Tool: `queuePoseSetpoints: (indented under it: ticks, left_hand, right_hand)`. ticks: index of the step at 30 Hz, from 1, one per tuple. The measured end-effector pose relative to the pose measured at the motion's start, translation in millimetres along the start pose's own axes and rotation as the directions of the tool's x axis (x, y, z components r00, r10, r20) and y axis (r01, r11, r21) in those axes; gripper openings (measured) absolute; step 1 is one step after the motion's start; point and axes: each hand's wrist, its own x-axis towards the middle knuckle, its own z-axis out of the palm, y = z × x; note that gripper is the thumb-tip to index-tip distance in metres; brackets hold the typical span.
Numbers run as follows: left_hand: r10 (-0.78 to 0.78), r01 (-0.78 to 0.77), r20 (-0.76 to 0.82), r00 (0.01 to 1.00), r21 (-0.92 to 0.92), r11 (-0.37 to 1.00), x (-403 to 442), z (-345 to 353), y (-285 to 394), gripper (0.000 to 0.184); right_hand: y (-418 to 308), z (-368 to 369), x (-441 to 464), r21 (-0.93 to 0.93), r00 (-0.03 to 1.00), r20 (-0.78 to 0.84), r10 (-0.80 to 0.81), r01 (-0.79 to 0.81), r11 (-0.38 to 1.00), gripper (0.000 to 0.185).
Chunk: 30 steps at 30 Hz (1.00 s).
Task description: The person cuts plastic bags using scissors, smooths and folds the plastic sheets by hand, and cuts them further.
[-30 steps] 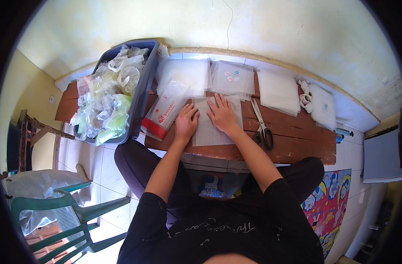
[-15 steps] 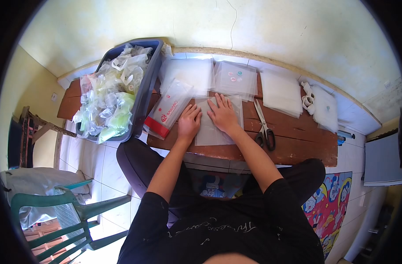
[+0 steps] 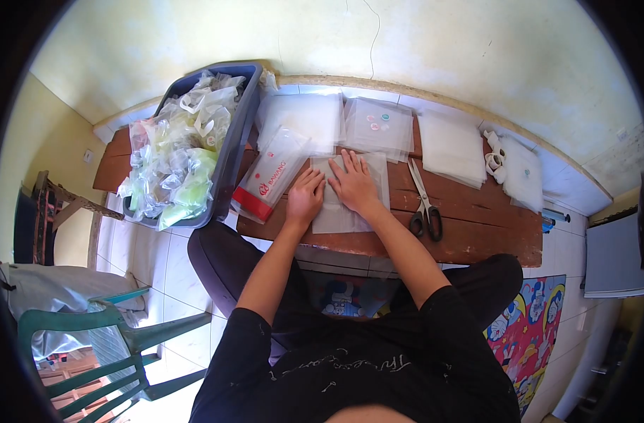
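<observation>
A clear plastic bag (image 3: 339, 217) lies flat on the brown wooden table (image 3: 470, 229) in front of me. My right hand (image 3: 355, 185) rests palm down on its upper part, fingers spread. At its left edge lies my left hand (image 3: 306, 197), palm down with the fingers stretched out close together. Just left of that hand is a clear bag with red "BAWANG" print (image 3: 271, 176). Black-handled scissors (image 3: 423, 201) lie to the right of the clear bag, blades pointing away from me.
A grey tub (image 3: 243, 127) heaped with crumpled plastic bags (image 3: 184, 148) stands at the left. Along the back lie stacks of clear bags (image 3: 301, 116), one stack with small round stickers (image 3: 378, 122). A white cut strip (image 3: 494, 155) lies further right. A green chair (image 3: 117, 338) stands at lower left.
Both hands stay on the clear bag, with barely any shift of the fingers. The whole view has moved very slightly.
</observation>
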Motion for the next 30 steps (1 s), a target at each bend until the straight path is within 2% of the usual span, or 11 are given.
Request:
queuePoseSetpoints:
  ticks: [14, 24, 30]
  left_hand:
    - [0.063, -0.06, -0.027, 0.998, 0.087, 0.994, 0, 4, -5, 0.02]
    - [0.136, -0.132, -0.015, 0.991, 0.167, 0.977, 2, 3, -3, 0.019]
    - [0.12, -0.118, -0.005, 0.993, 0.158, 0.98, 0, 3, -3, 0.02]
  right_hand:
    - [-7, -2, 2, -0.003, 1.0, 0.014, 0.008, -0.008, 1.0, 0.052]
    - [25, -15, -10, -0.036, 1.0, 0.007, -0.01, 0.01, 0.999, 0.052]
    - [49, -28, -27, 0.055, 1.0, -0.007, 0.025, -0.025, 0.998, 0.051]
